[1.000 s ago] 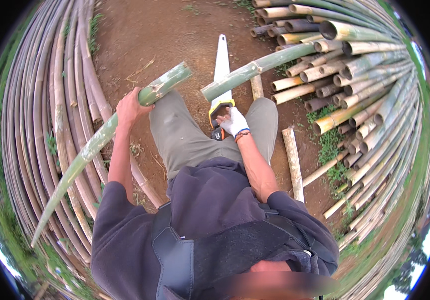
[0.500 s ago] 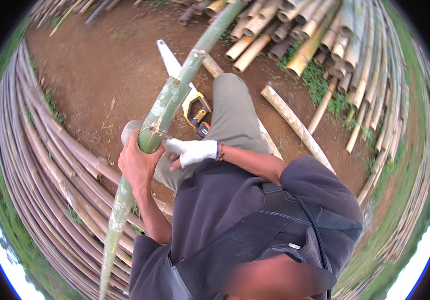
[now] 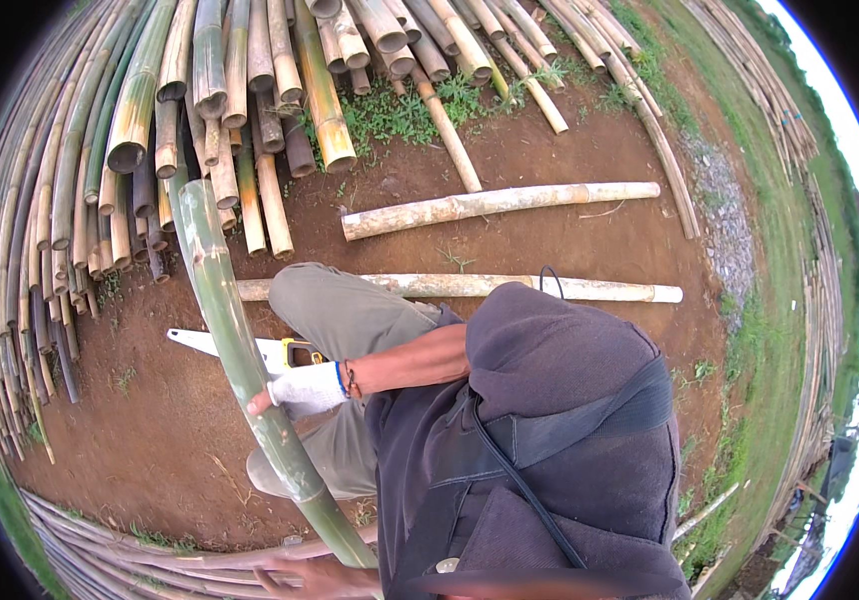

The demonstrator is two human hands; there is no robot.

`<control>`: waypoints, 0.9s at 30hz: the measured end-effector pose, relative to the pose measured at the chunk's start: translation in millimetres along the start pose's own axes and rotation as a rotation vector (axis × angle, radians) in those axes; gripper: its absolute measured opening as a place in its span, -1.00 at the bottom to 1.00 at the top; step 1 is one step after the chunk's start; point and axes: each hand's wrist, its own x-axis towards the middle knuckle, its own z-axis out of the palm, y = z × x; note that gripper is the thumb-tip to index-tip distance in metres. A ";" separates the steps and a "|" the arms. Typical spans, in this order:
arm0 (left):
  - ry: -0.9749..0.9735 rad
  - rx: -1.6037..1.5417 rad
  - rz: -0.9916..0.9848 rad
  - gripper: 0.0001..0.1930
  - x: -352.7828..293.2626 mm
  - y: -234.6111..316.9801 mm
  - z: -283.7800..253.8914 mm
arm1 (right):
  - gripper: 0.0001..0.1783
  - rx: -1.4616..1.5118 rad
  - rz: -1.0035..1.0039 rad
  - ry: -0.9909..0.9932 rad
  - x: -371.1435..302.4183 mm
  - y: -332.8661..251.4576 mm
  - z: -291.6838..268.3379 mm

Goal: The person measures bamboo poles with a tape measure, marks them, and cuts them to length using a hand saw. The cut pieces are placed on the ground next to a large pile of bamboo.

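A green bamboo pole (image 3: 240, 350) slants from the upper left down toward the lower middle, in front of my legs. My right hand (image 3: 302, 392), in a white glove with bare fingertips, is closed around its middle; the thumb shows on the pole and the other fingers are mostly hidden. At the lower edge my bare left hand (image 3: 315, 578) is by the pole's near end, fingers stretched and apart. Whether its palm touches the pole I cannot tell. Partly behind the pole lies a handsaw (image 3: 275, 350) with a pale blade and a yellow-and-black handle, beside my knee.
Stacked bamboo poles (image 3: 135, 130) fill the far left and far middle, cut ends toward me. Two pale bamboo lengths (image 3: 500, 205) (image 3: 590, 290) lie on the brown soil beyond my legs. More poles (image 3: 170, 560) lie at the lower left. Gravel (image 3: 728, 230) lies at the right.
The view has swung right. My left hand, earlier wrapped around the pole, now has its fingers spread near the lower end. My gloved right hand, earlier beside the pole, now grips it.
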 end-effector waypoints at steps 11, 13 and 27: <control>0.937 0.165 -1.453 0.12 -181.8 -245.0 -256.8 | -0.48 -0.170 -0.348 0.340 48.8 -202.7 -49.1; 1.021 -0.215 -1.531 0.24 -217.5 -242.4 -250.2 | -0.34 -0.232 -0.340 0.472 42.8 -228.5 -71.0; 1.267 -1.000 -1.272 -0.30 -226.1 -167.8 -121.8 | -0.10 -0.530 -0.411 0.593 47.0 -296.7 -152.8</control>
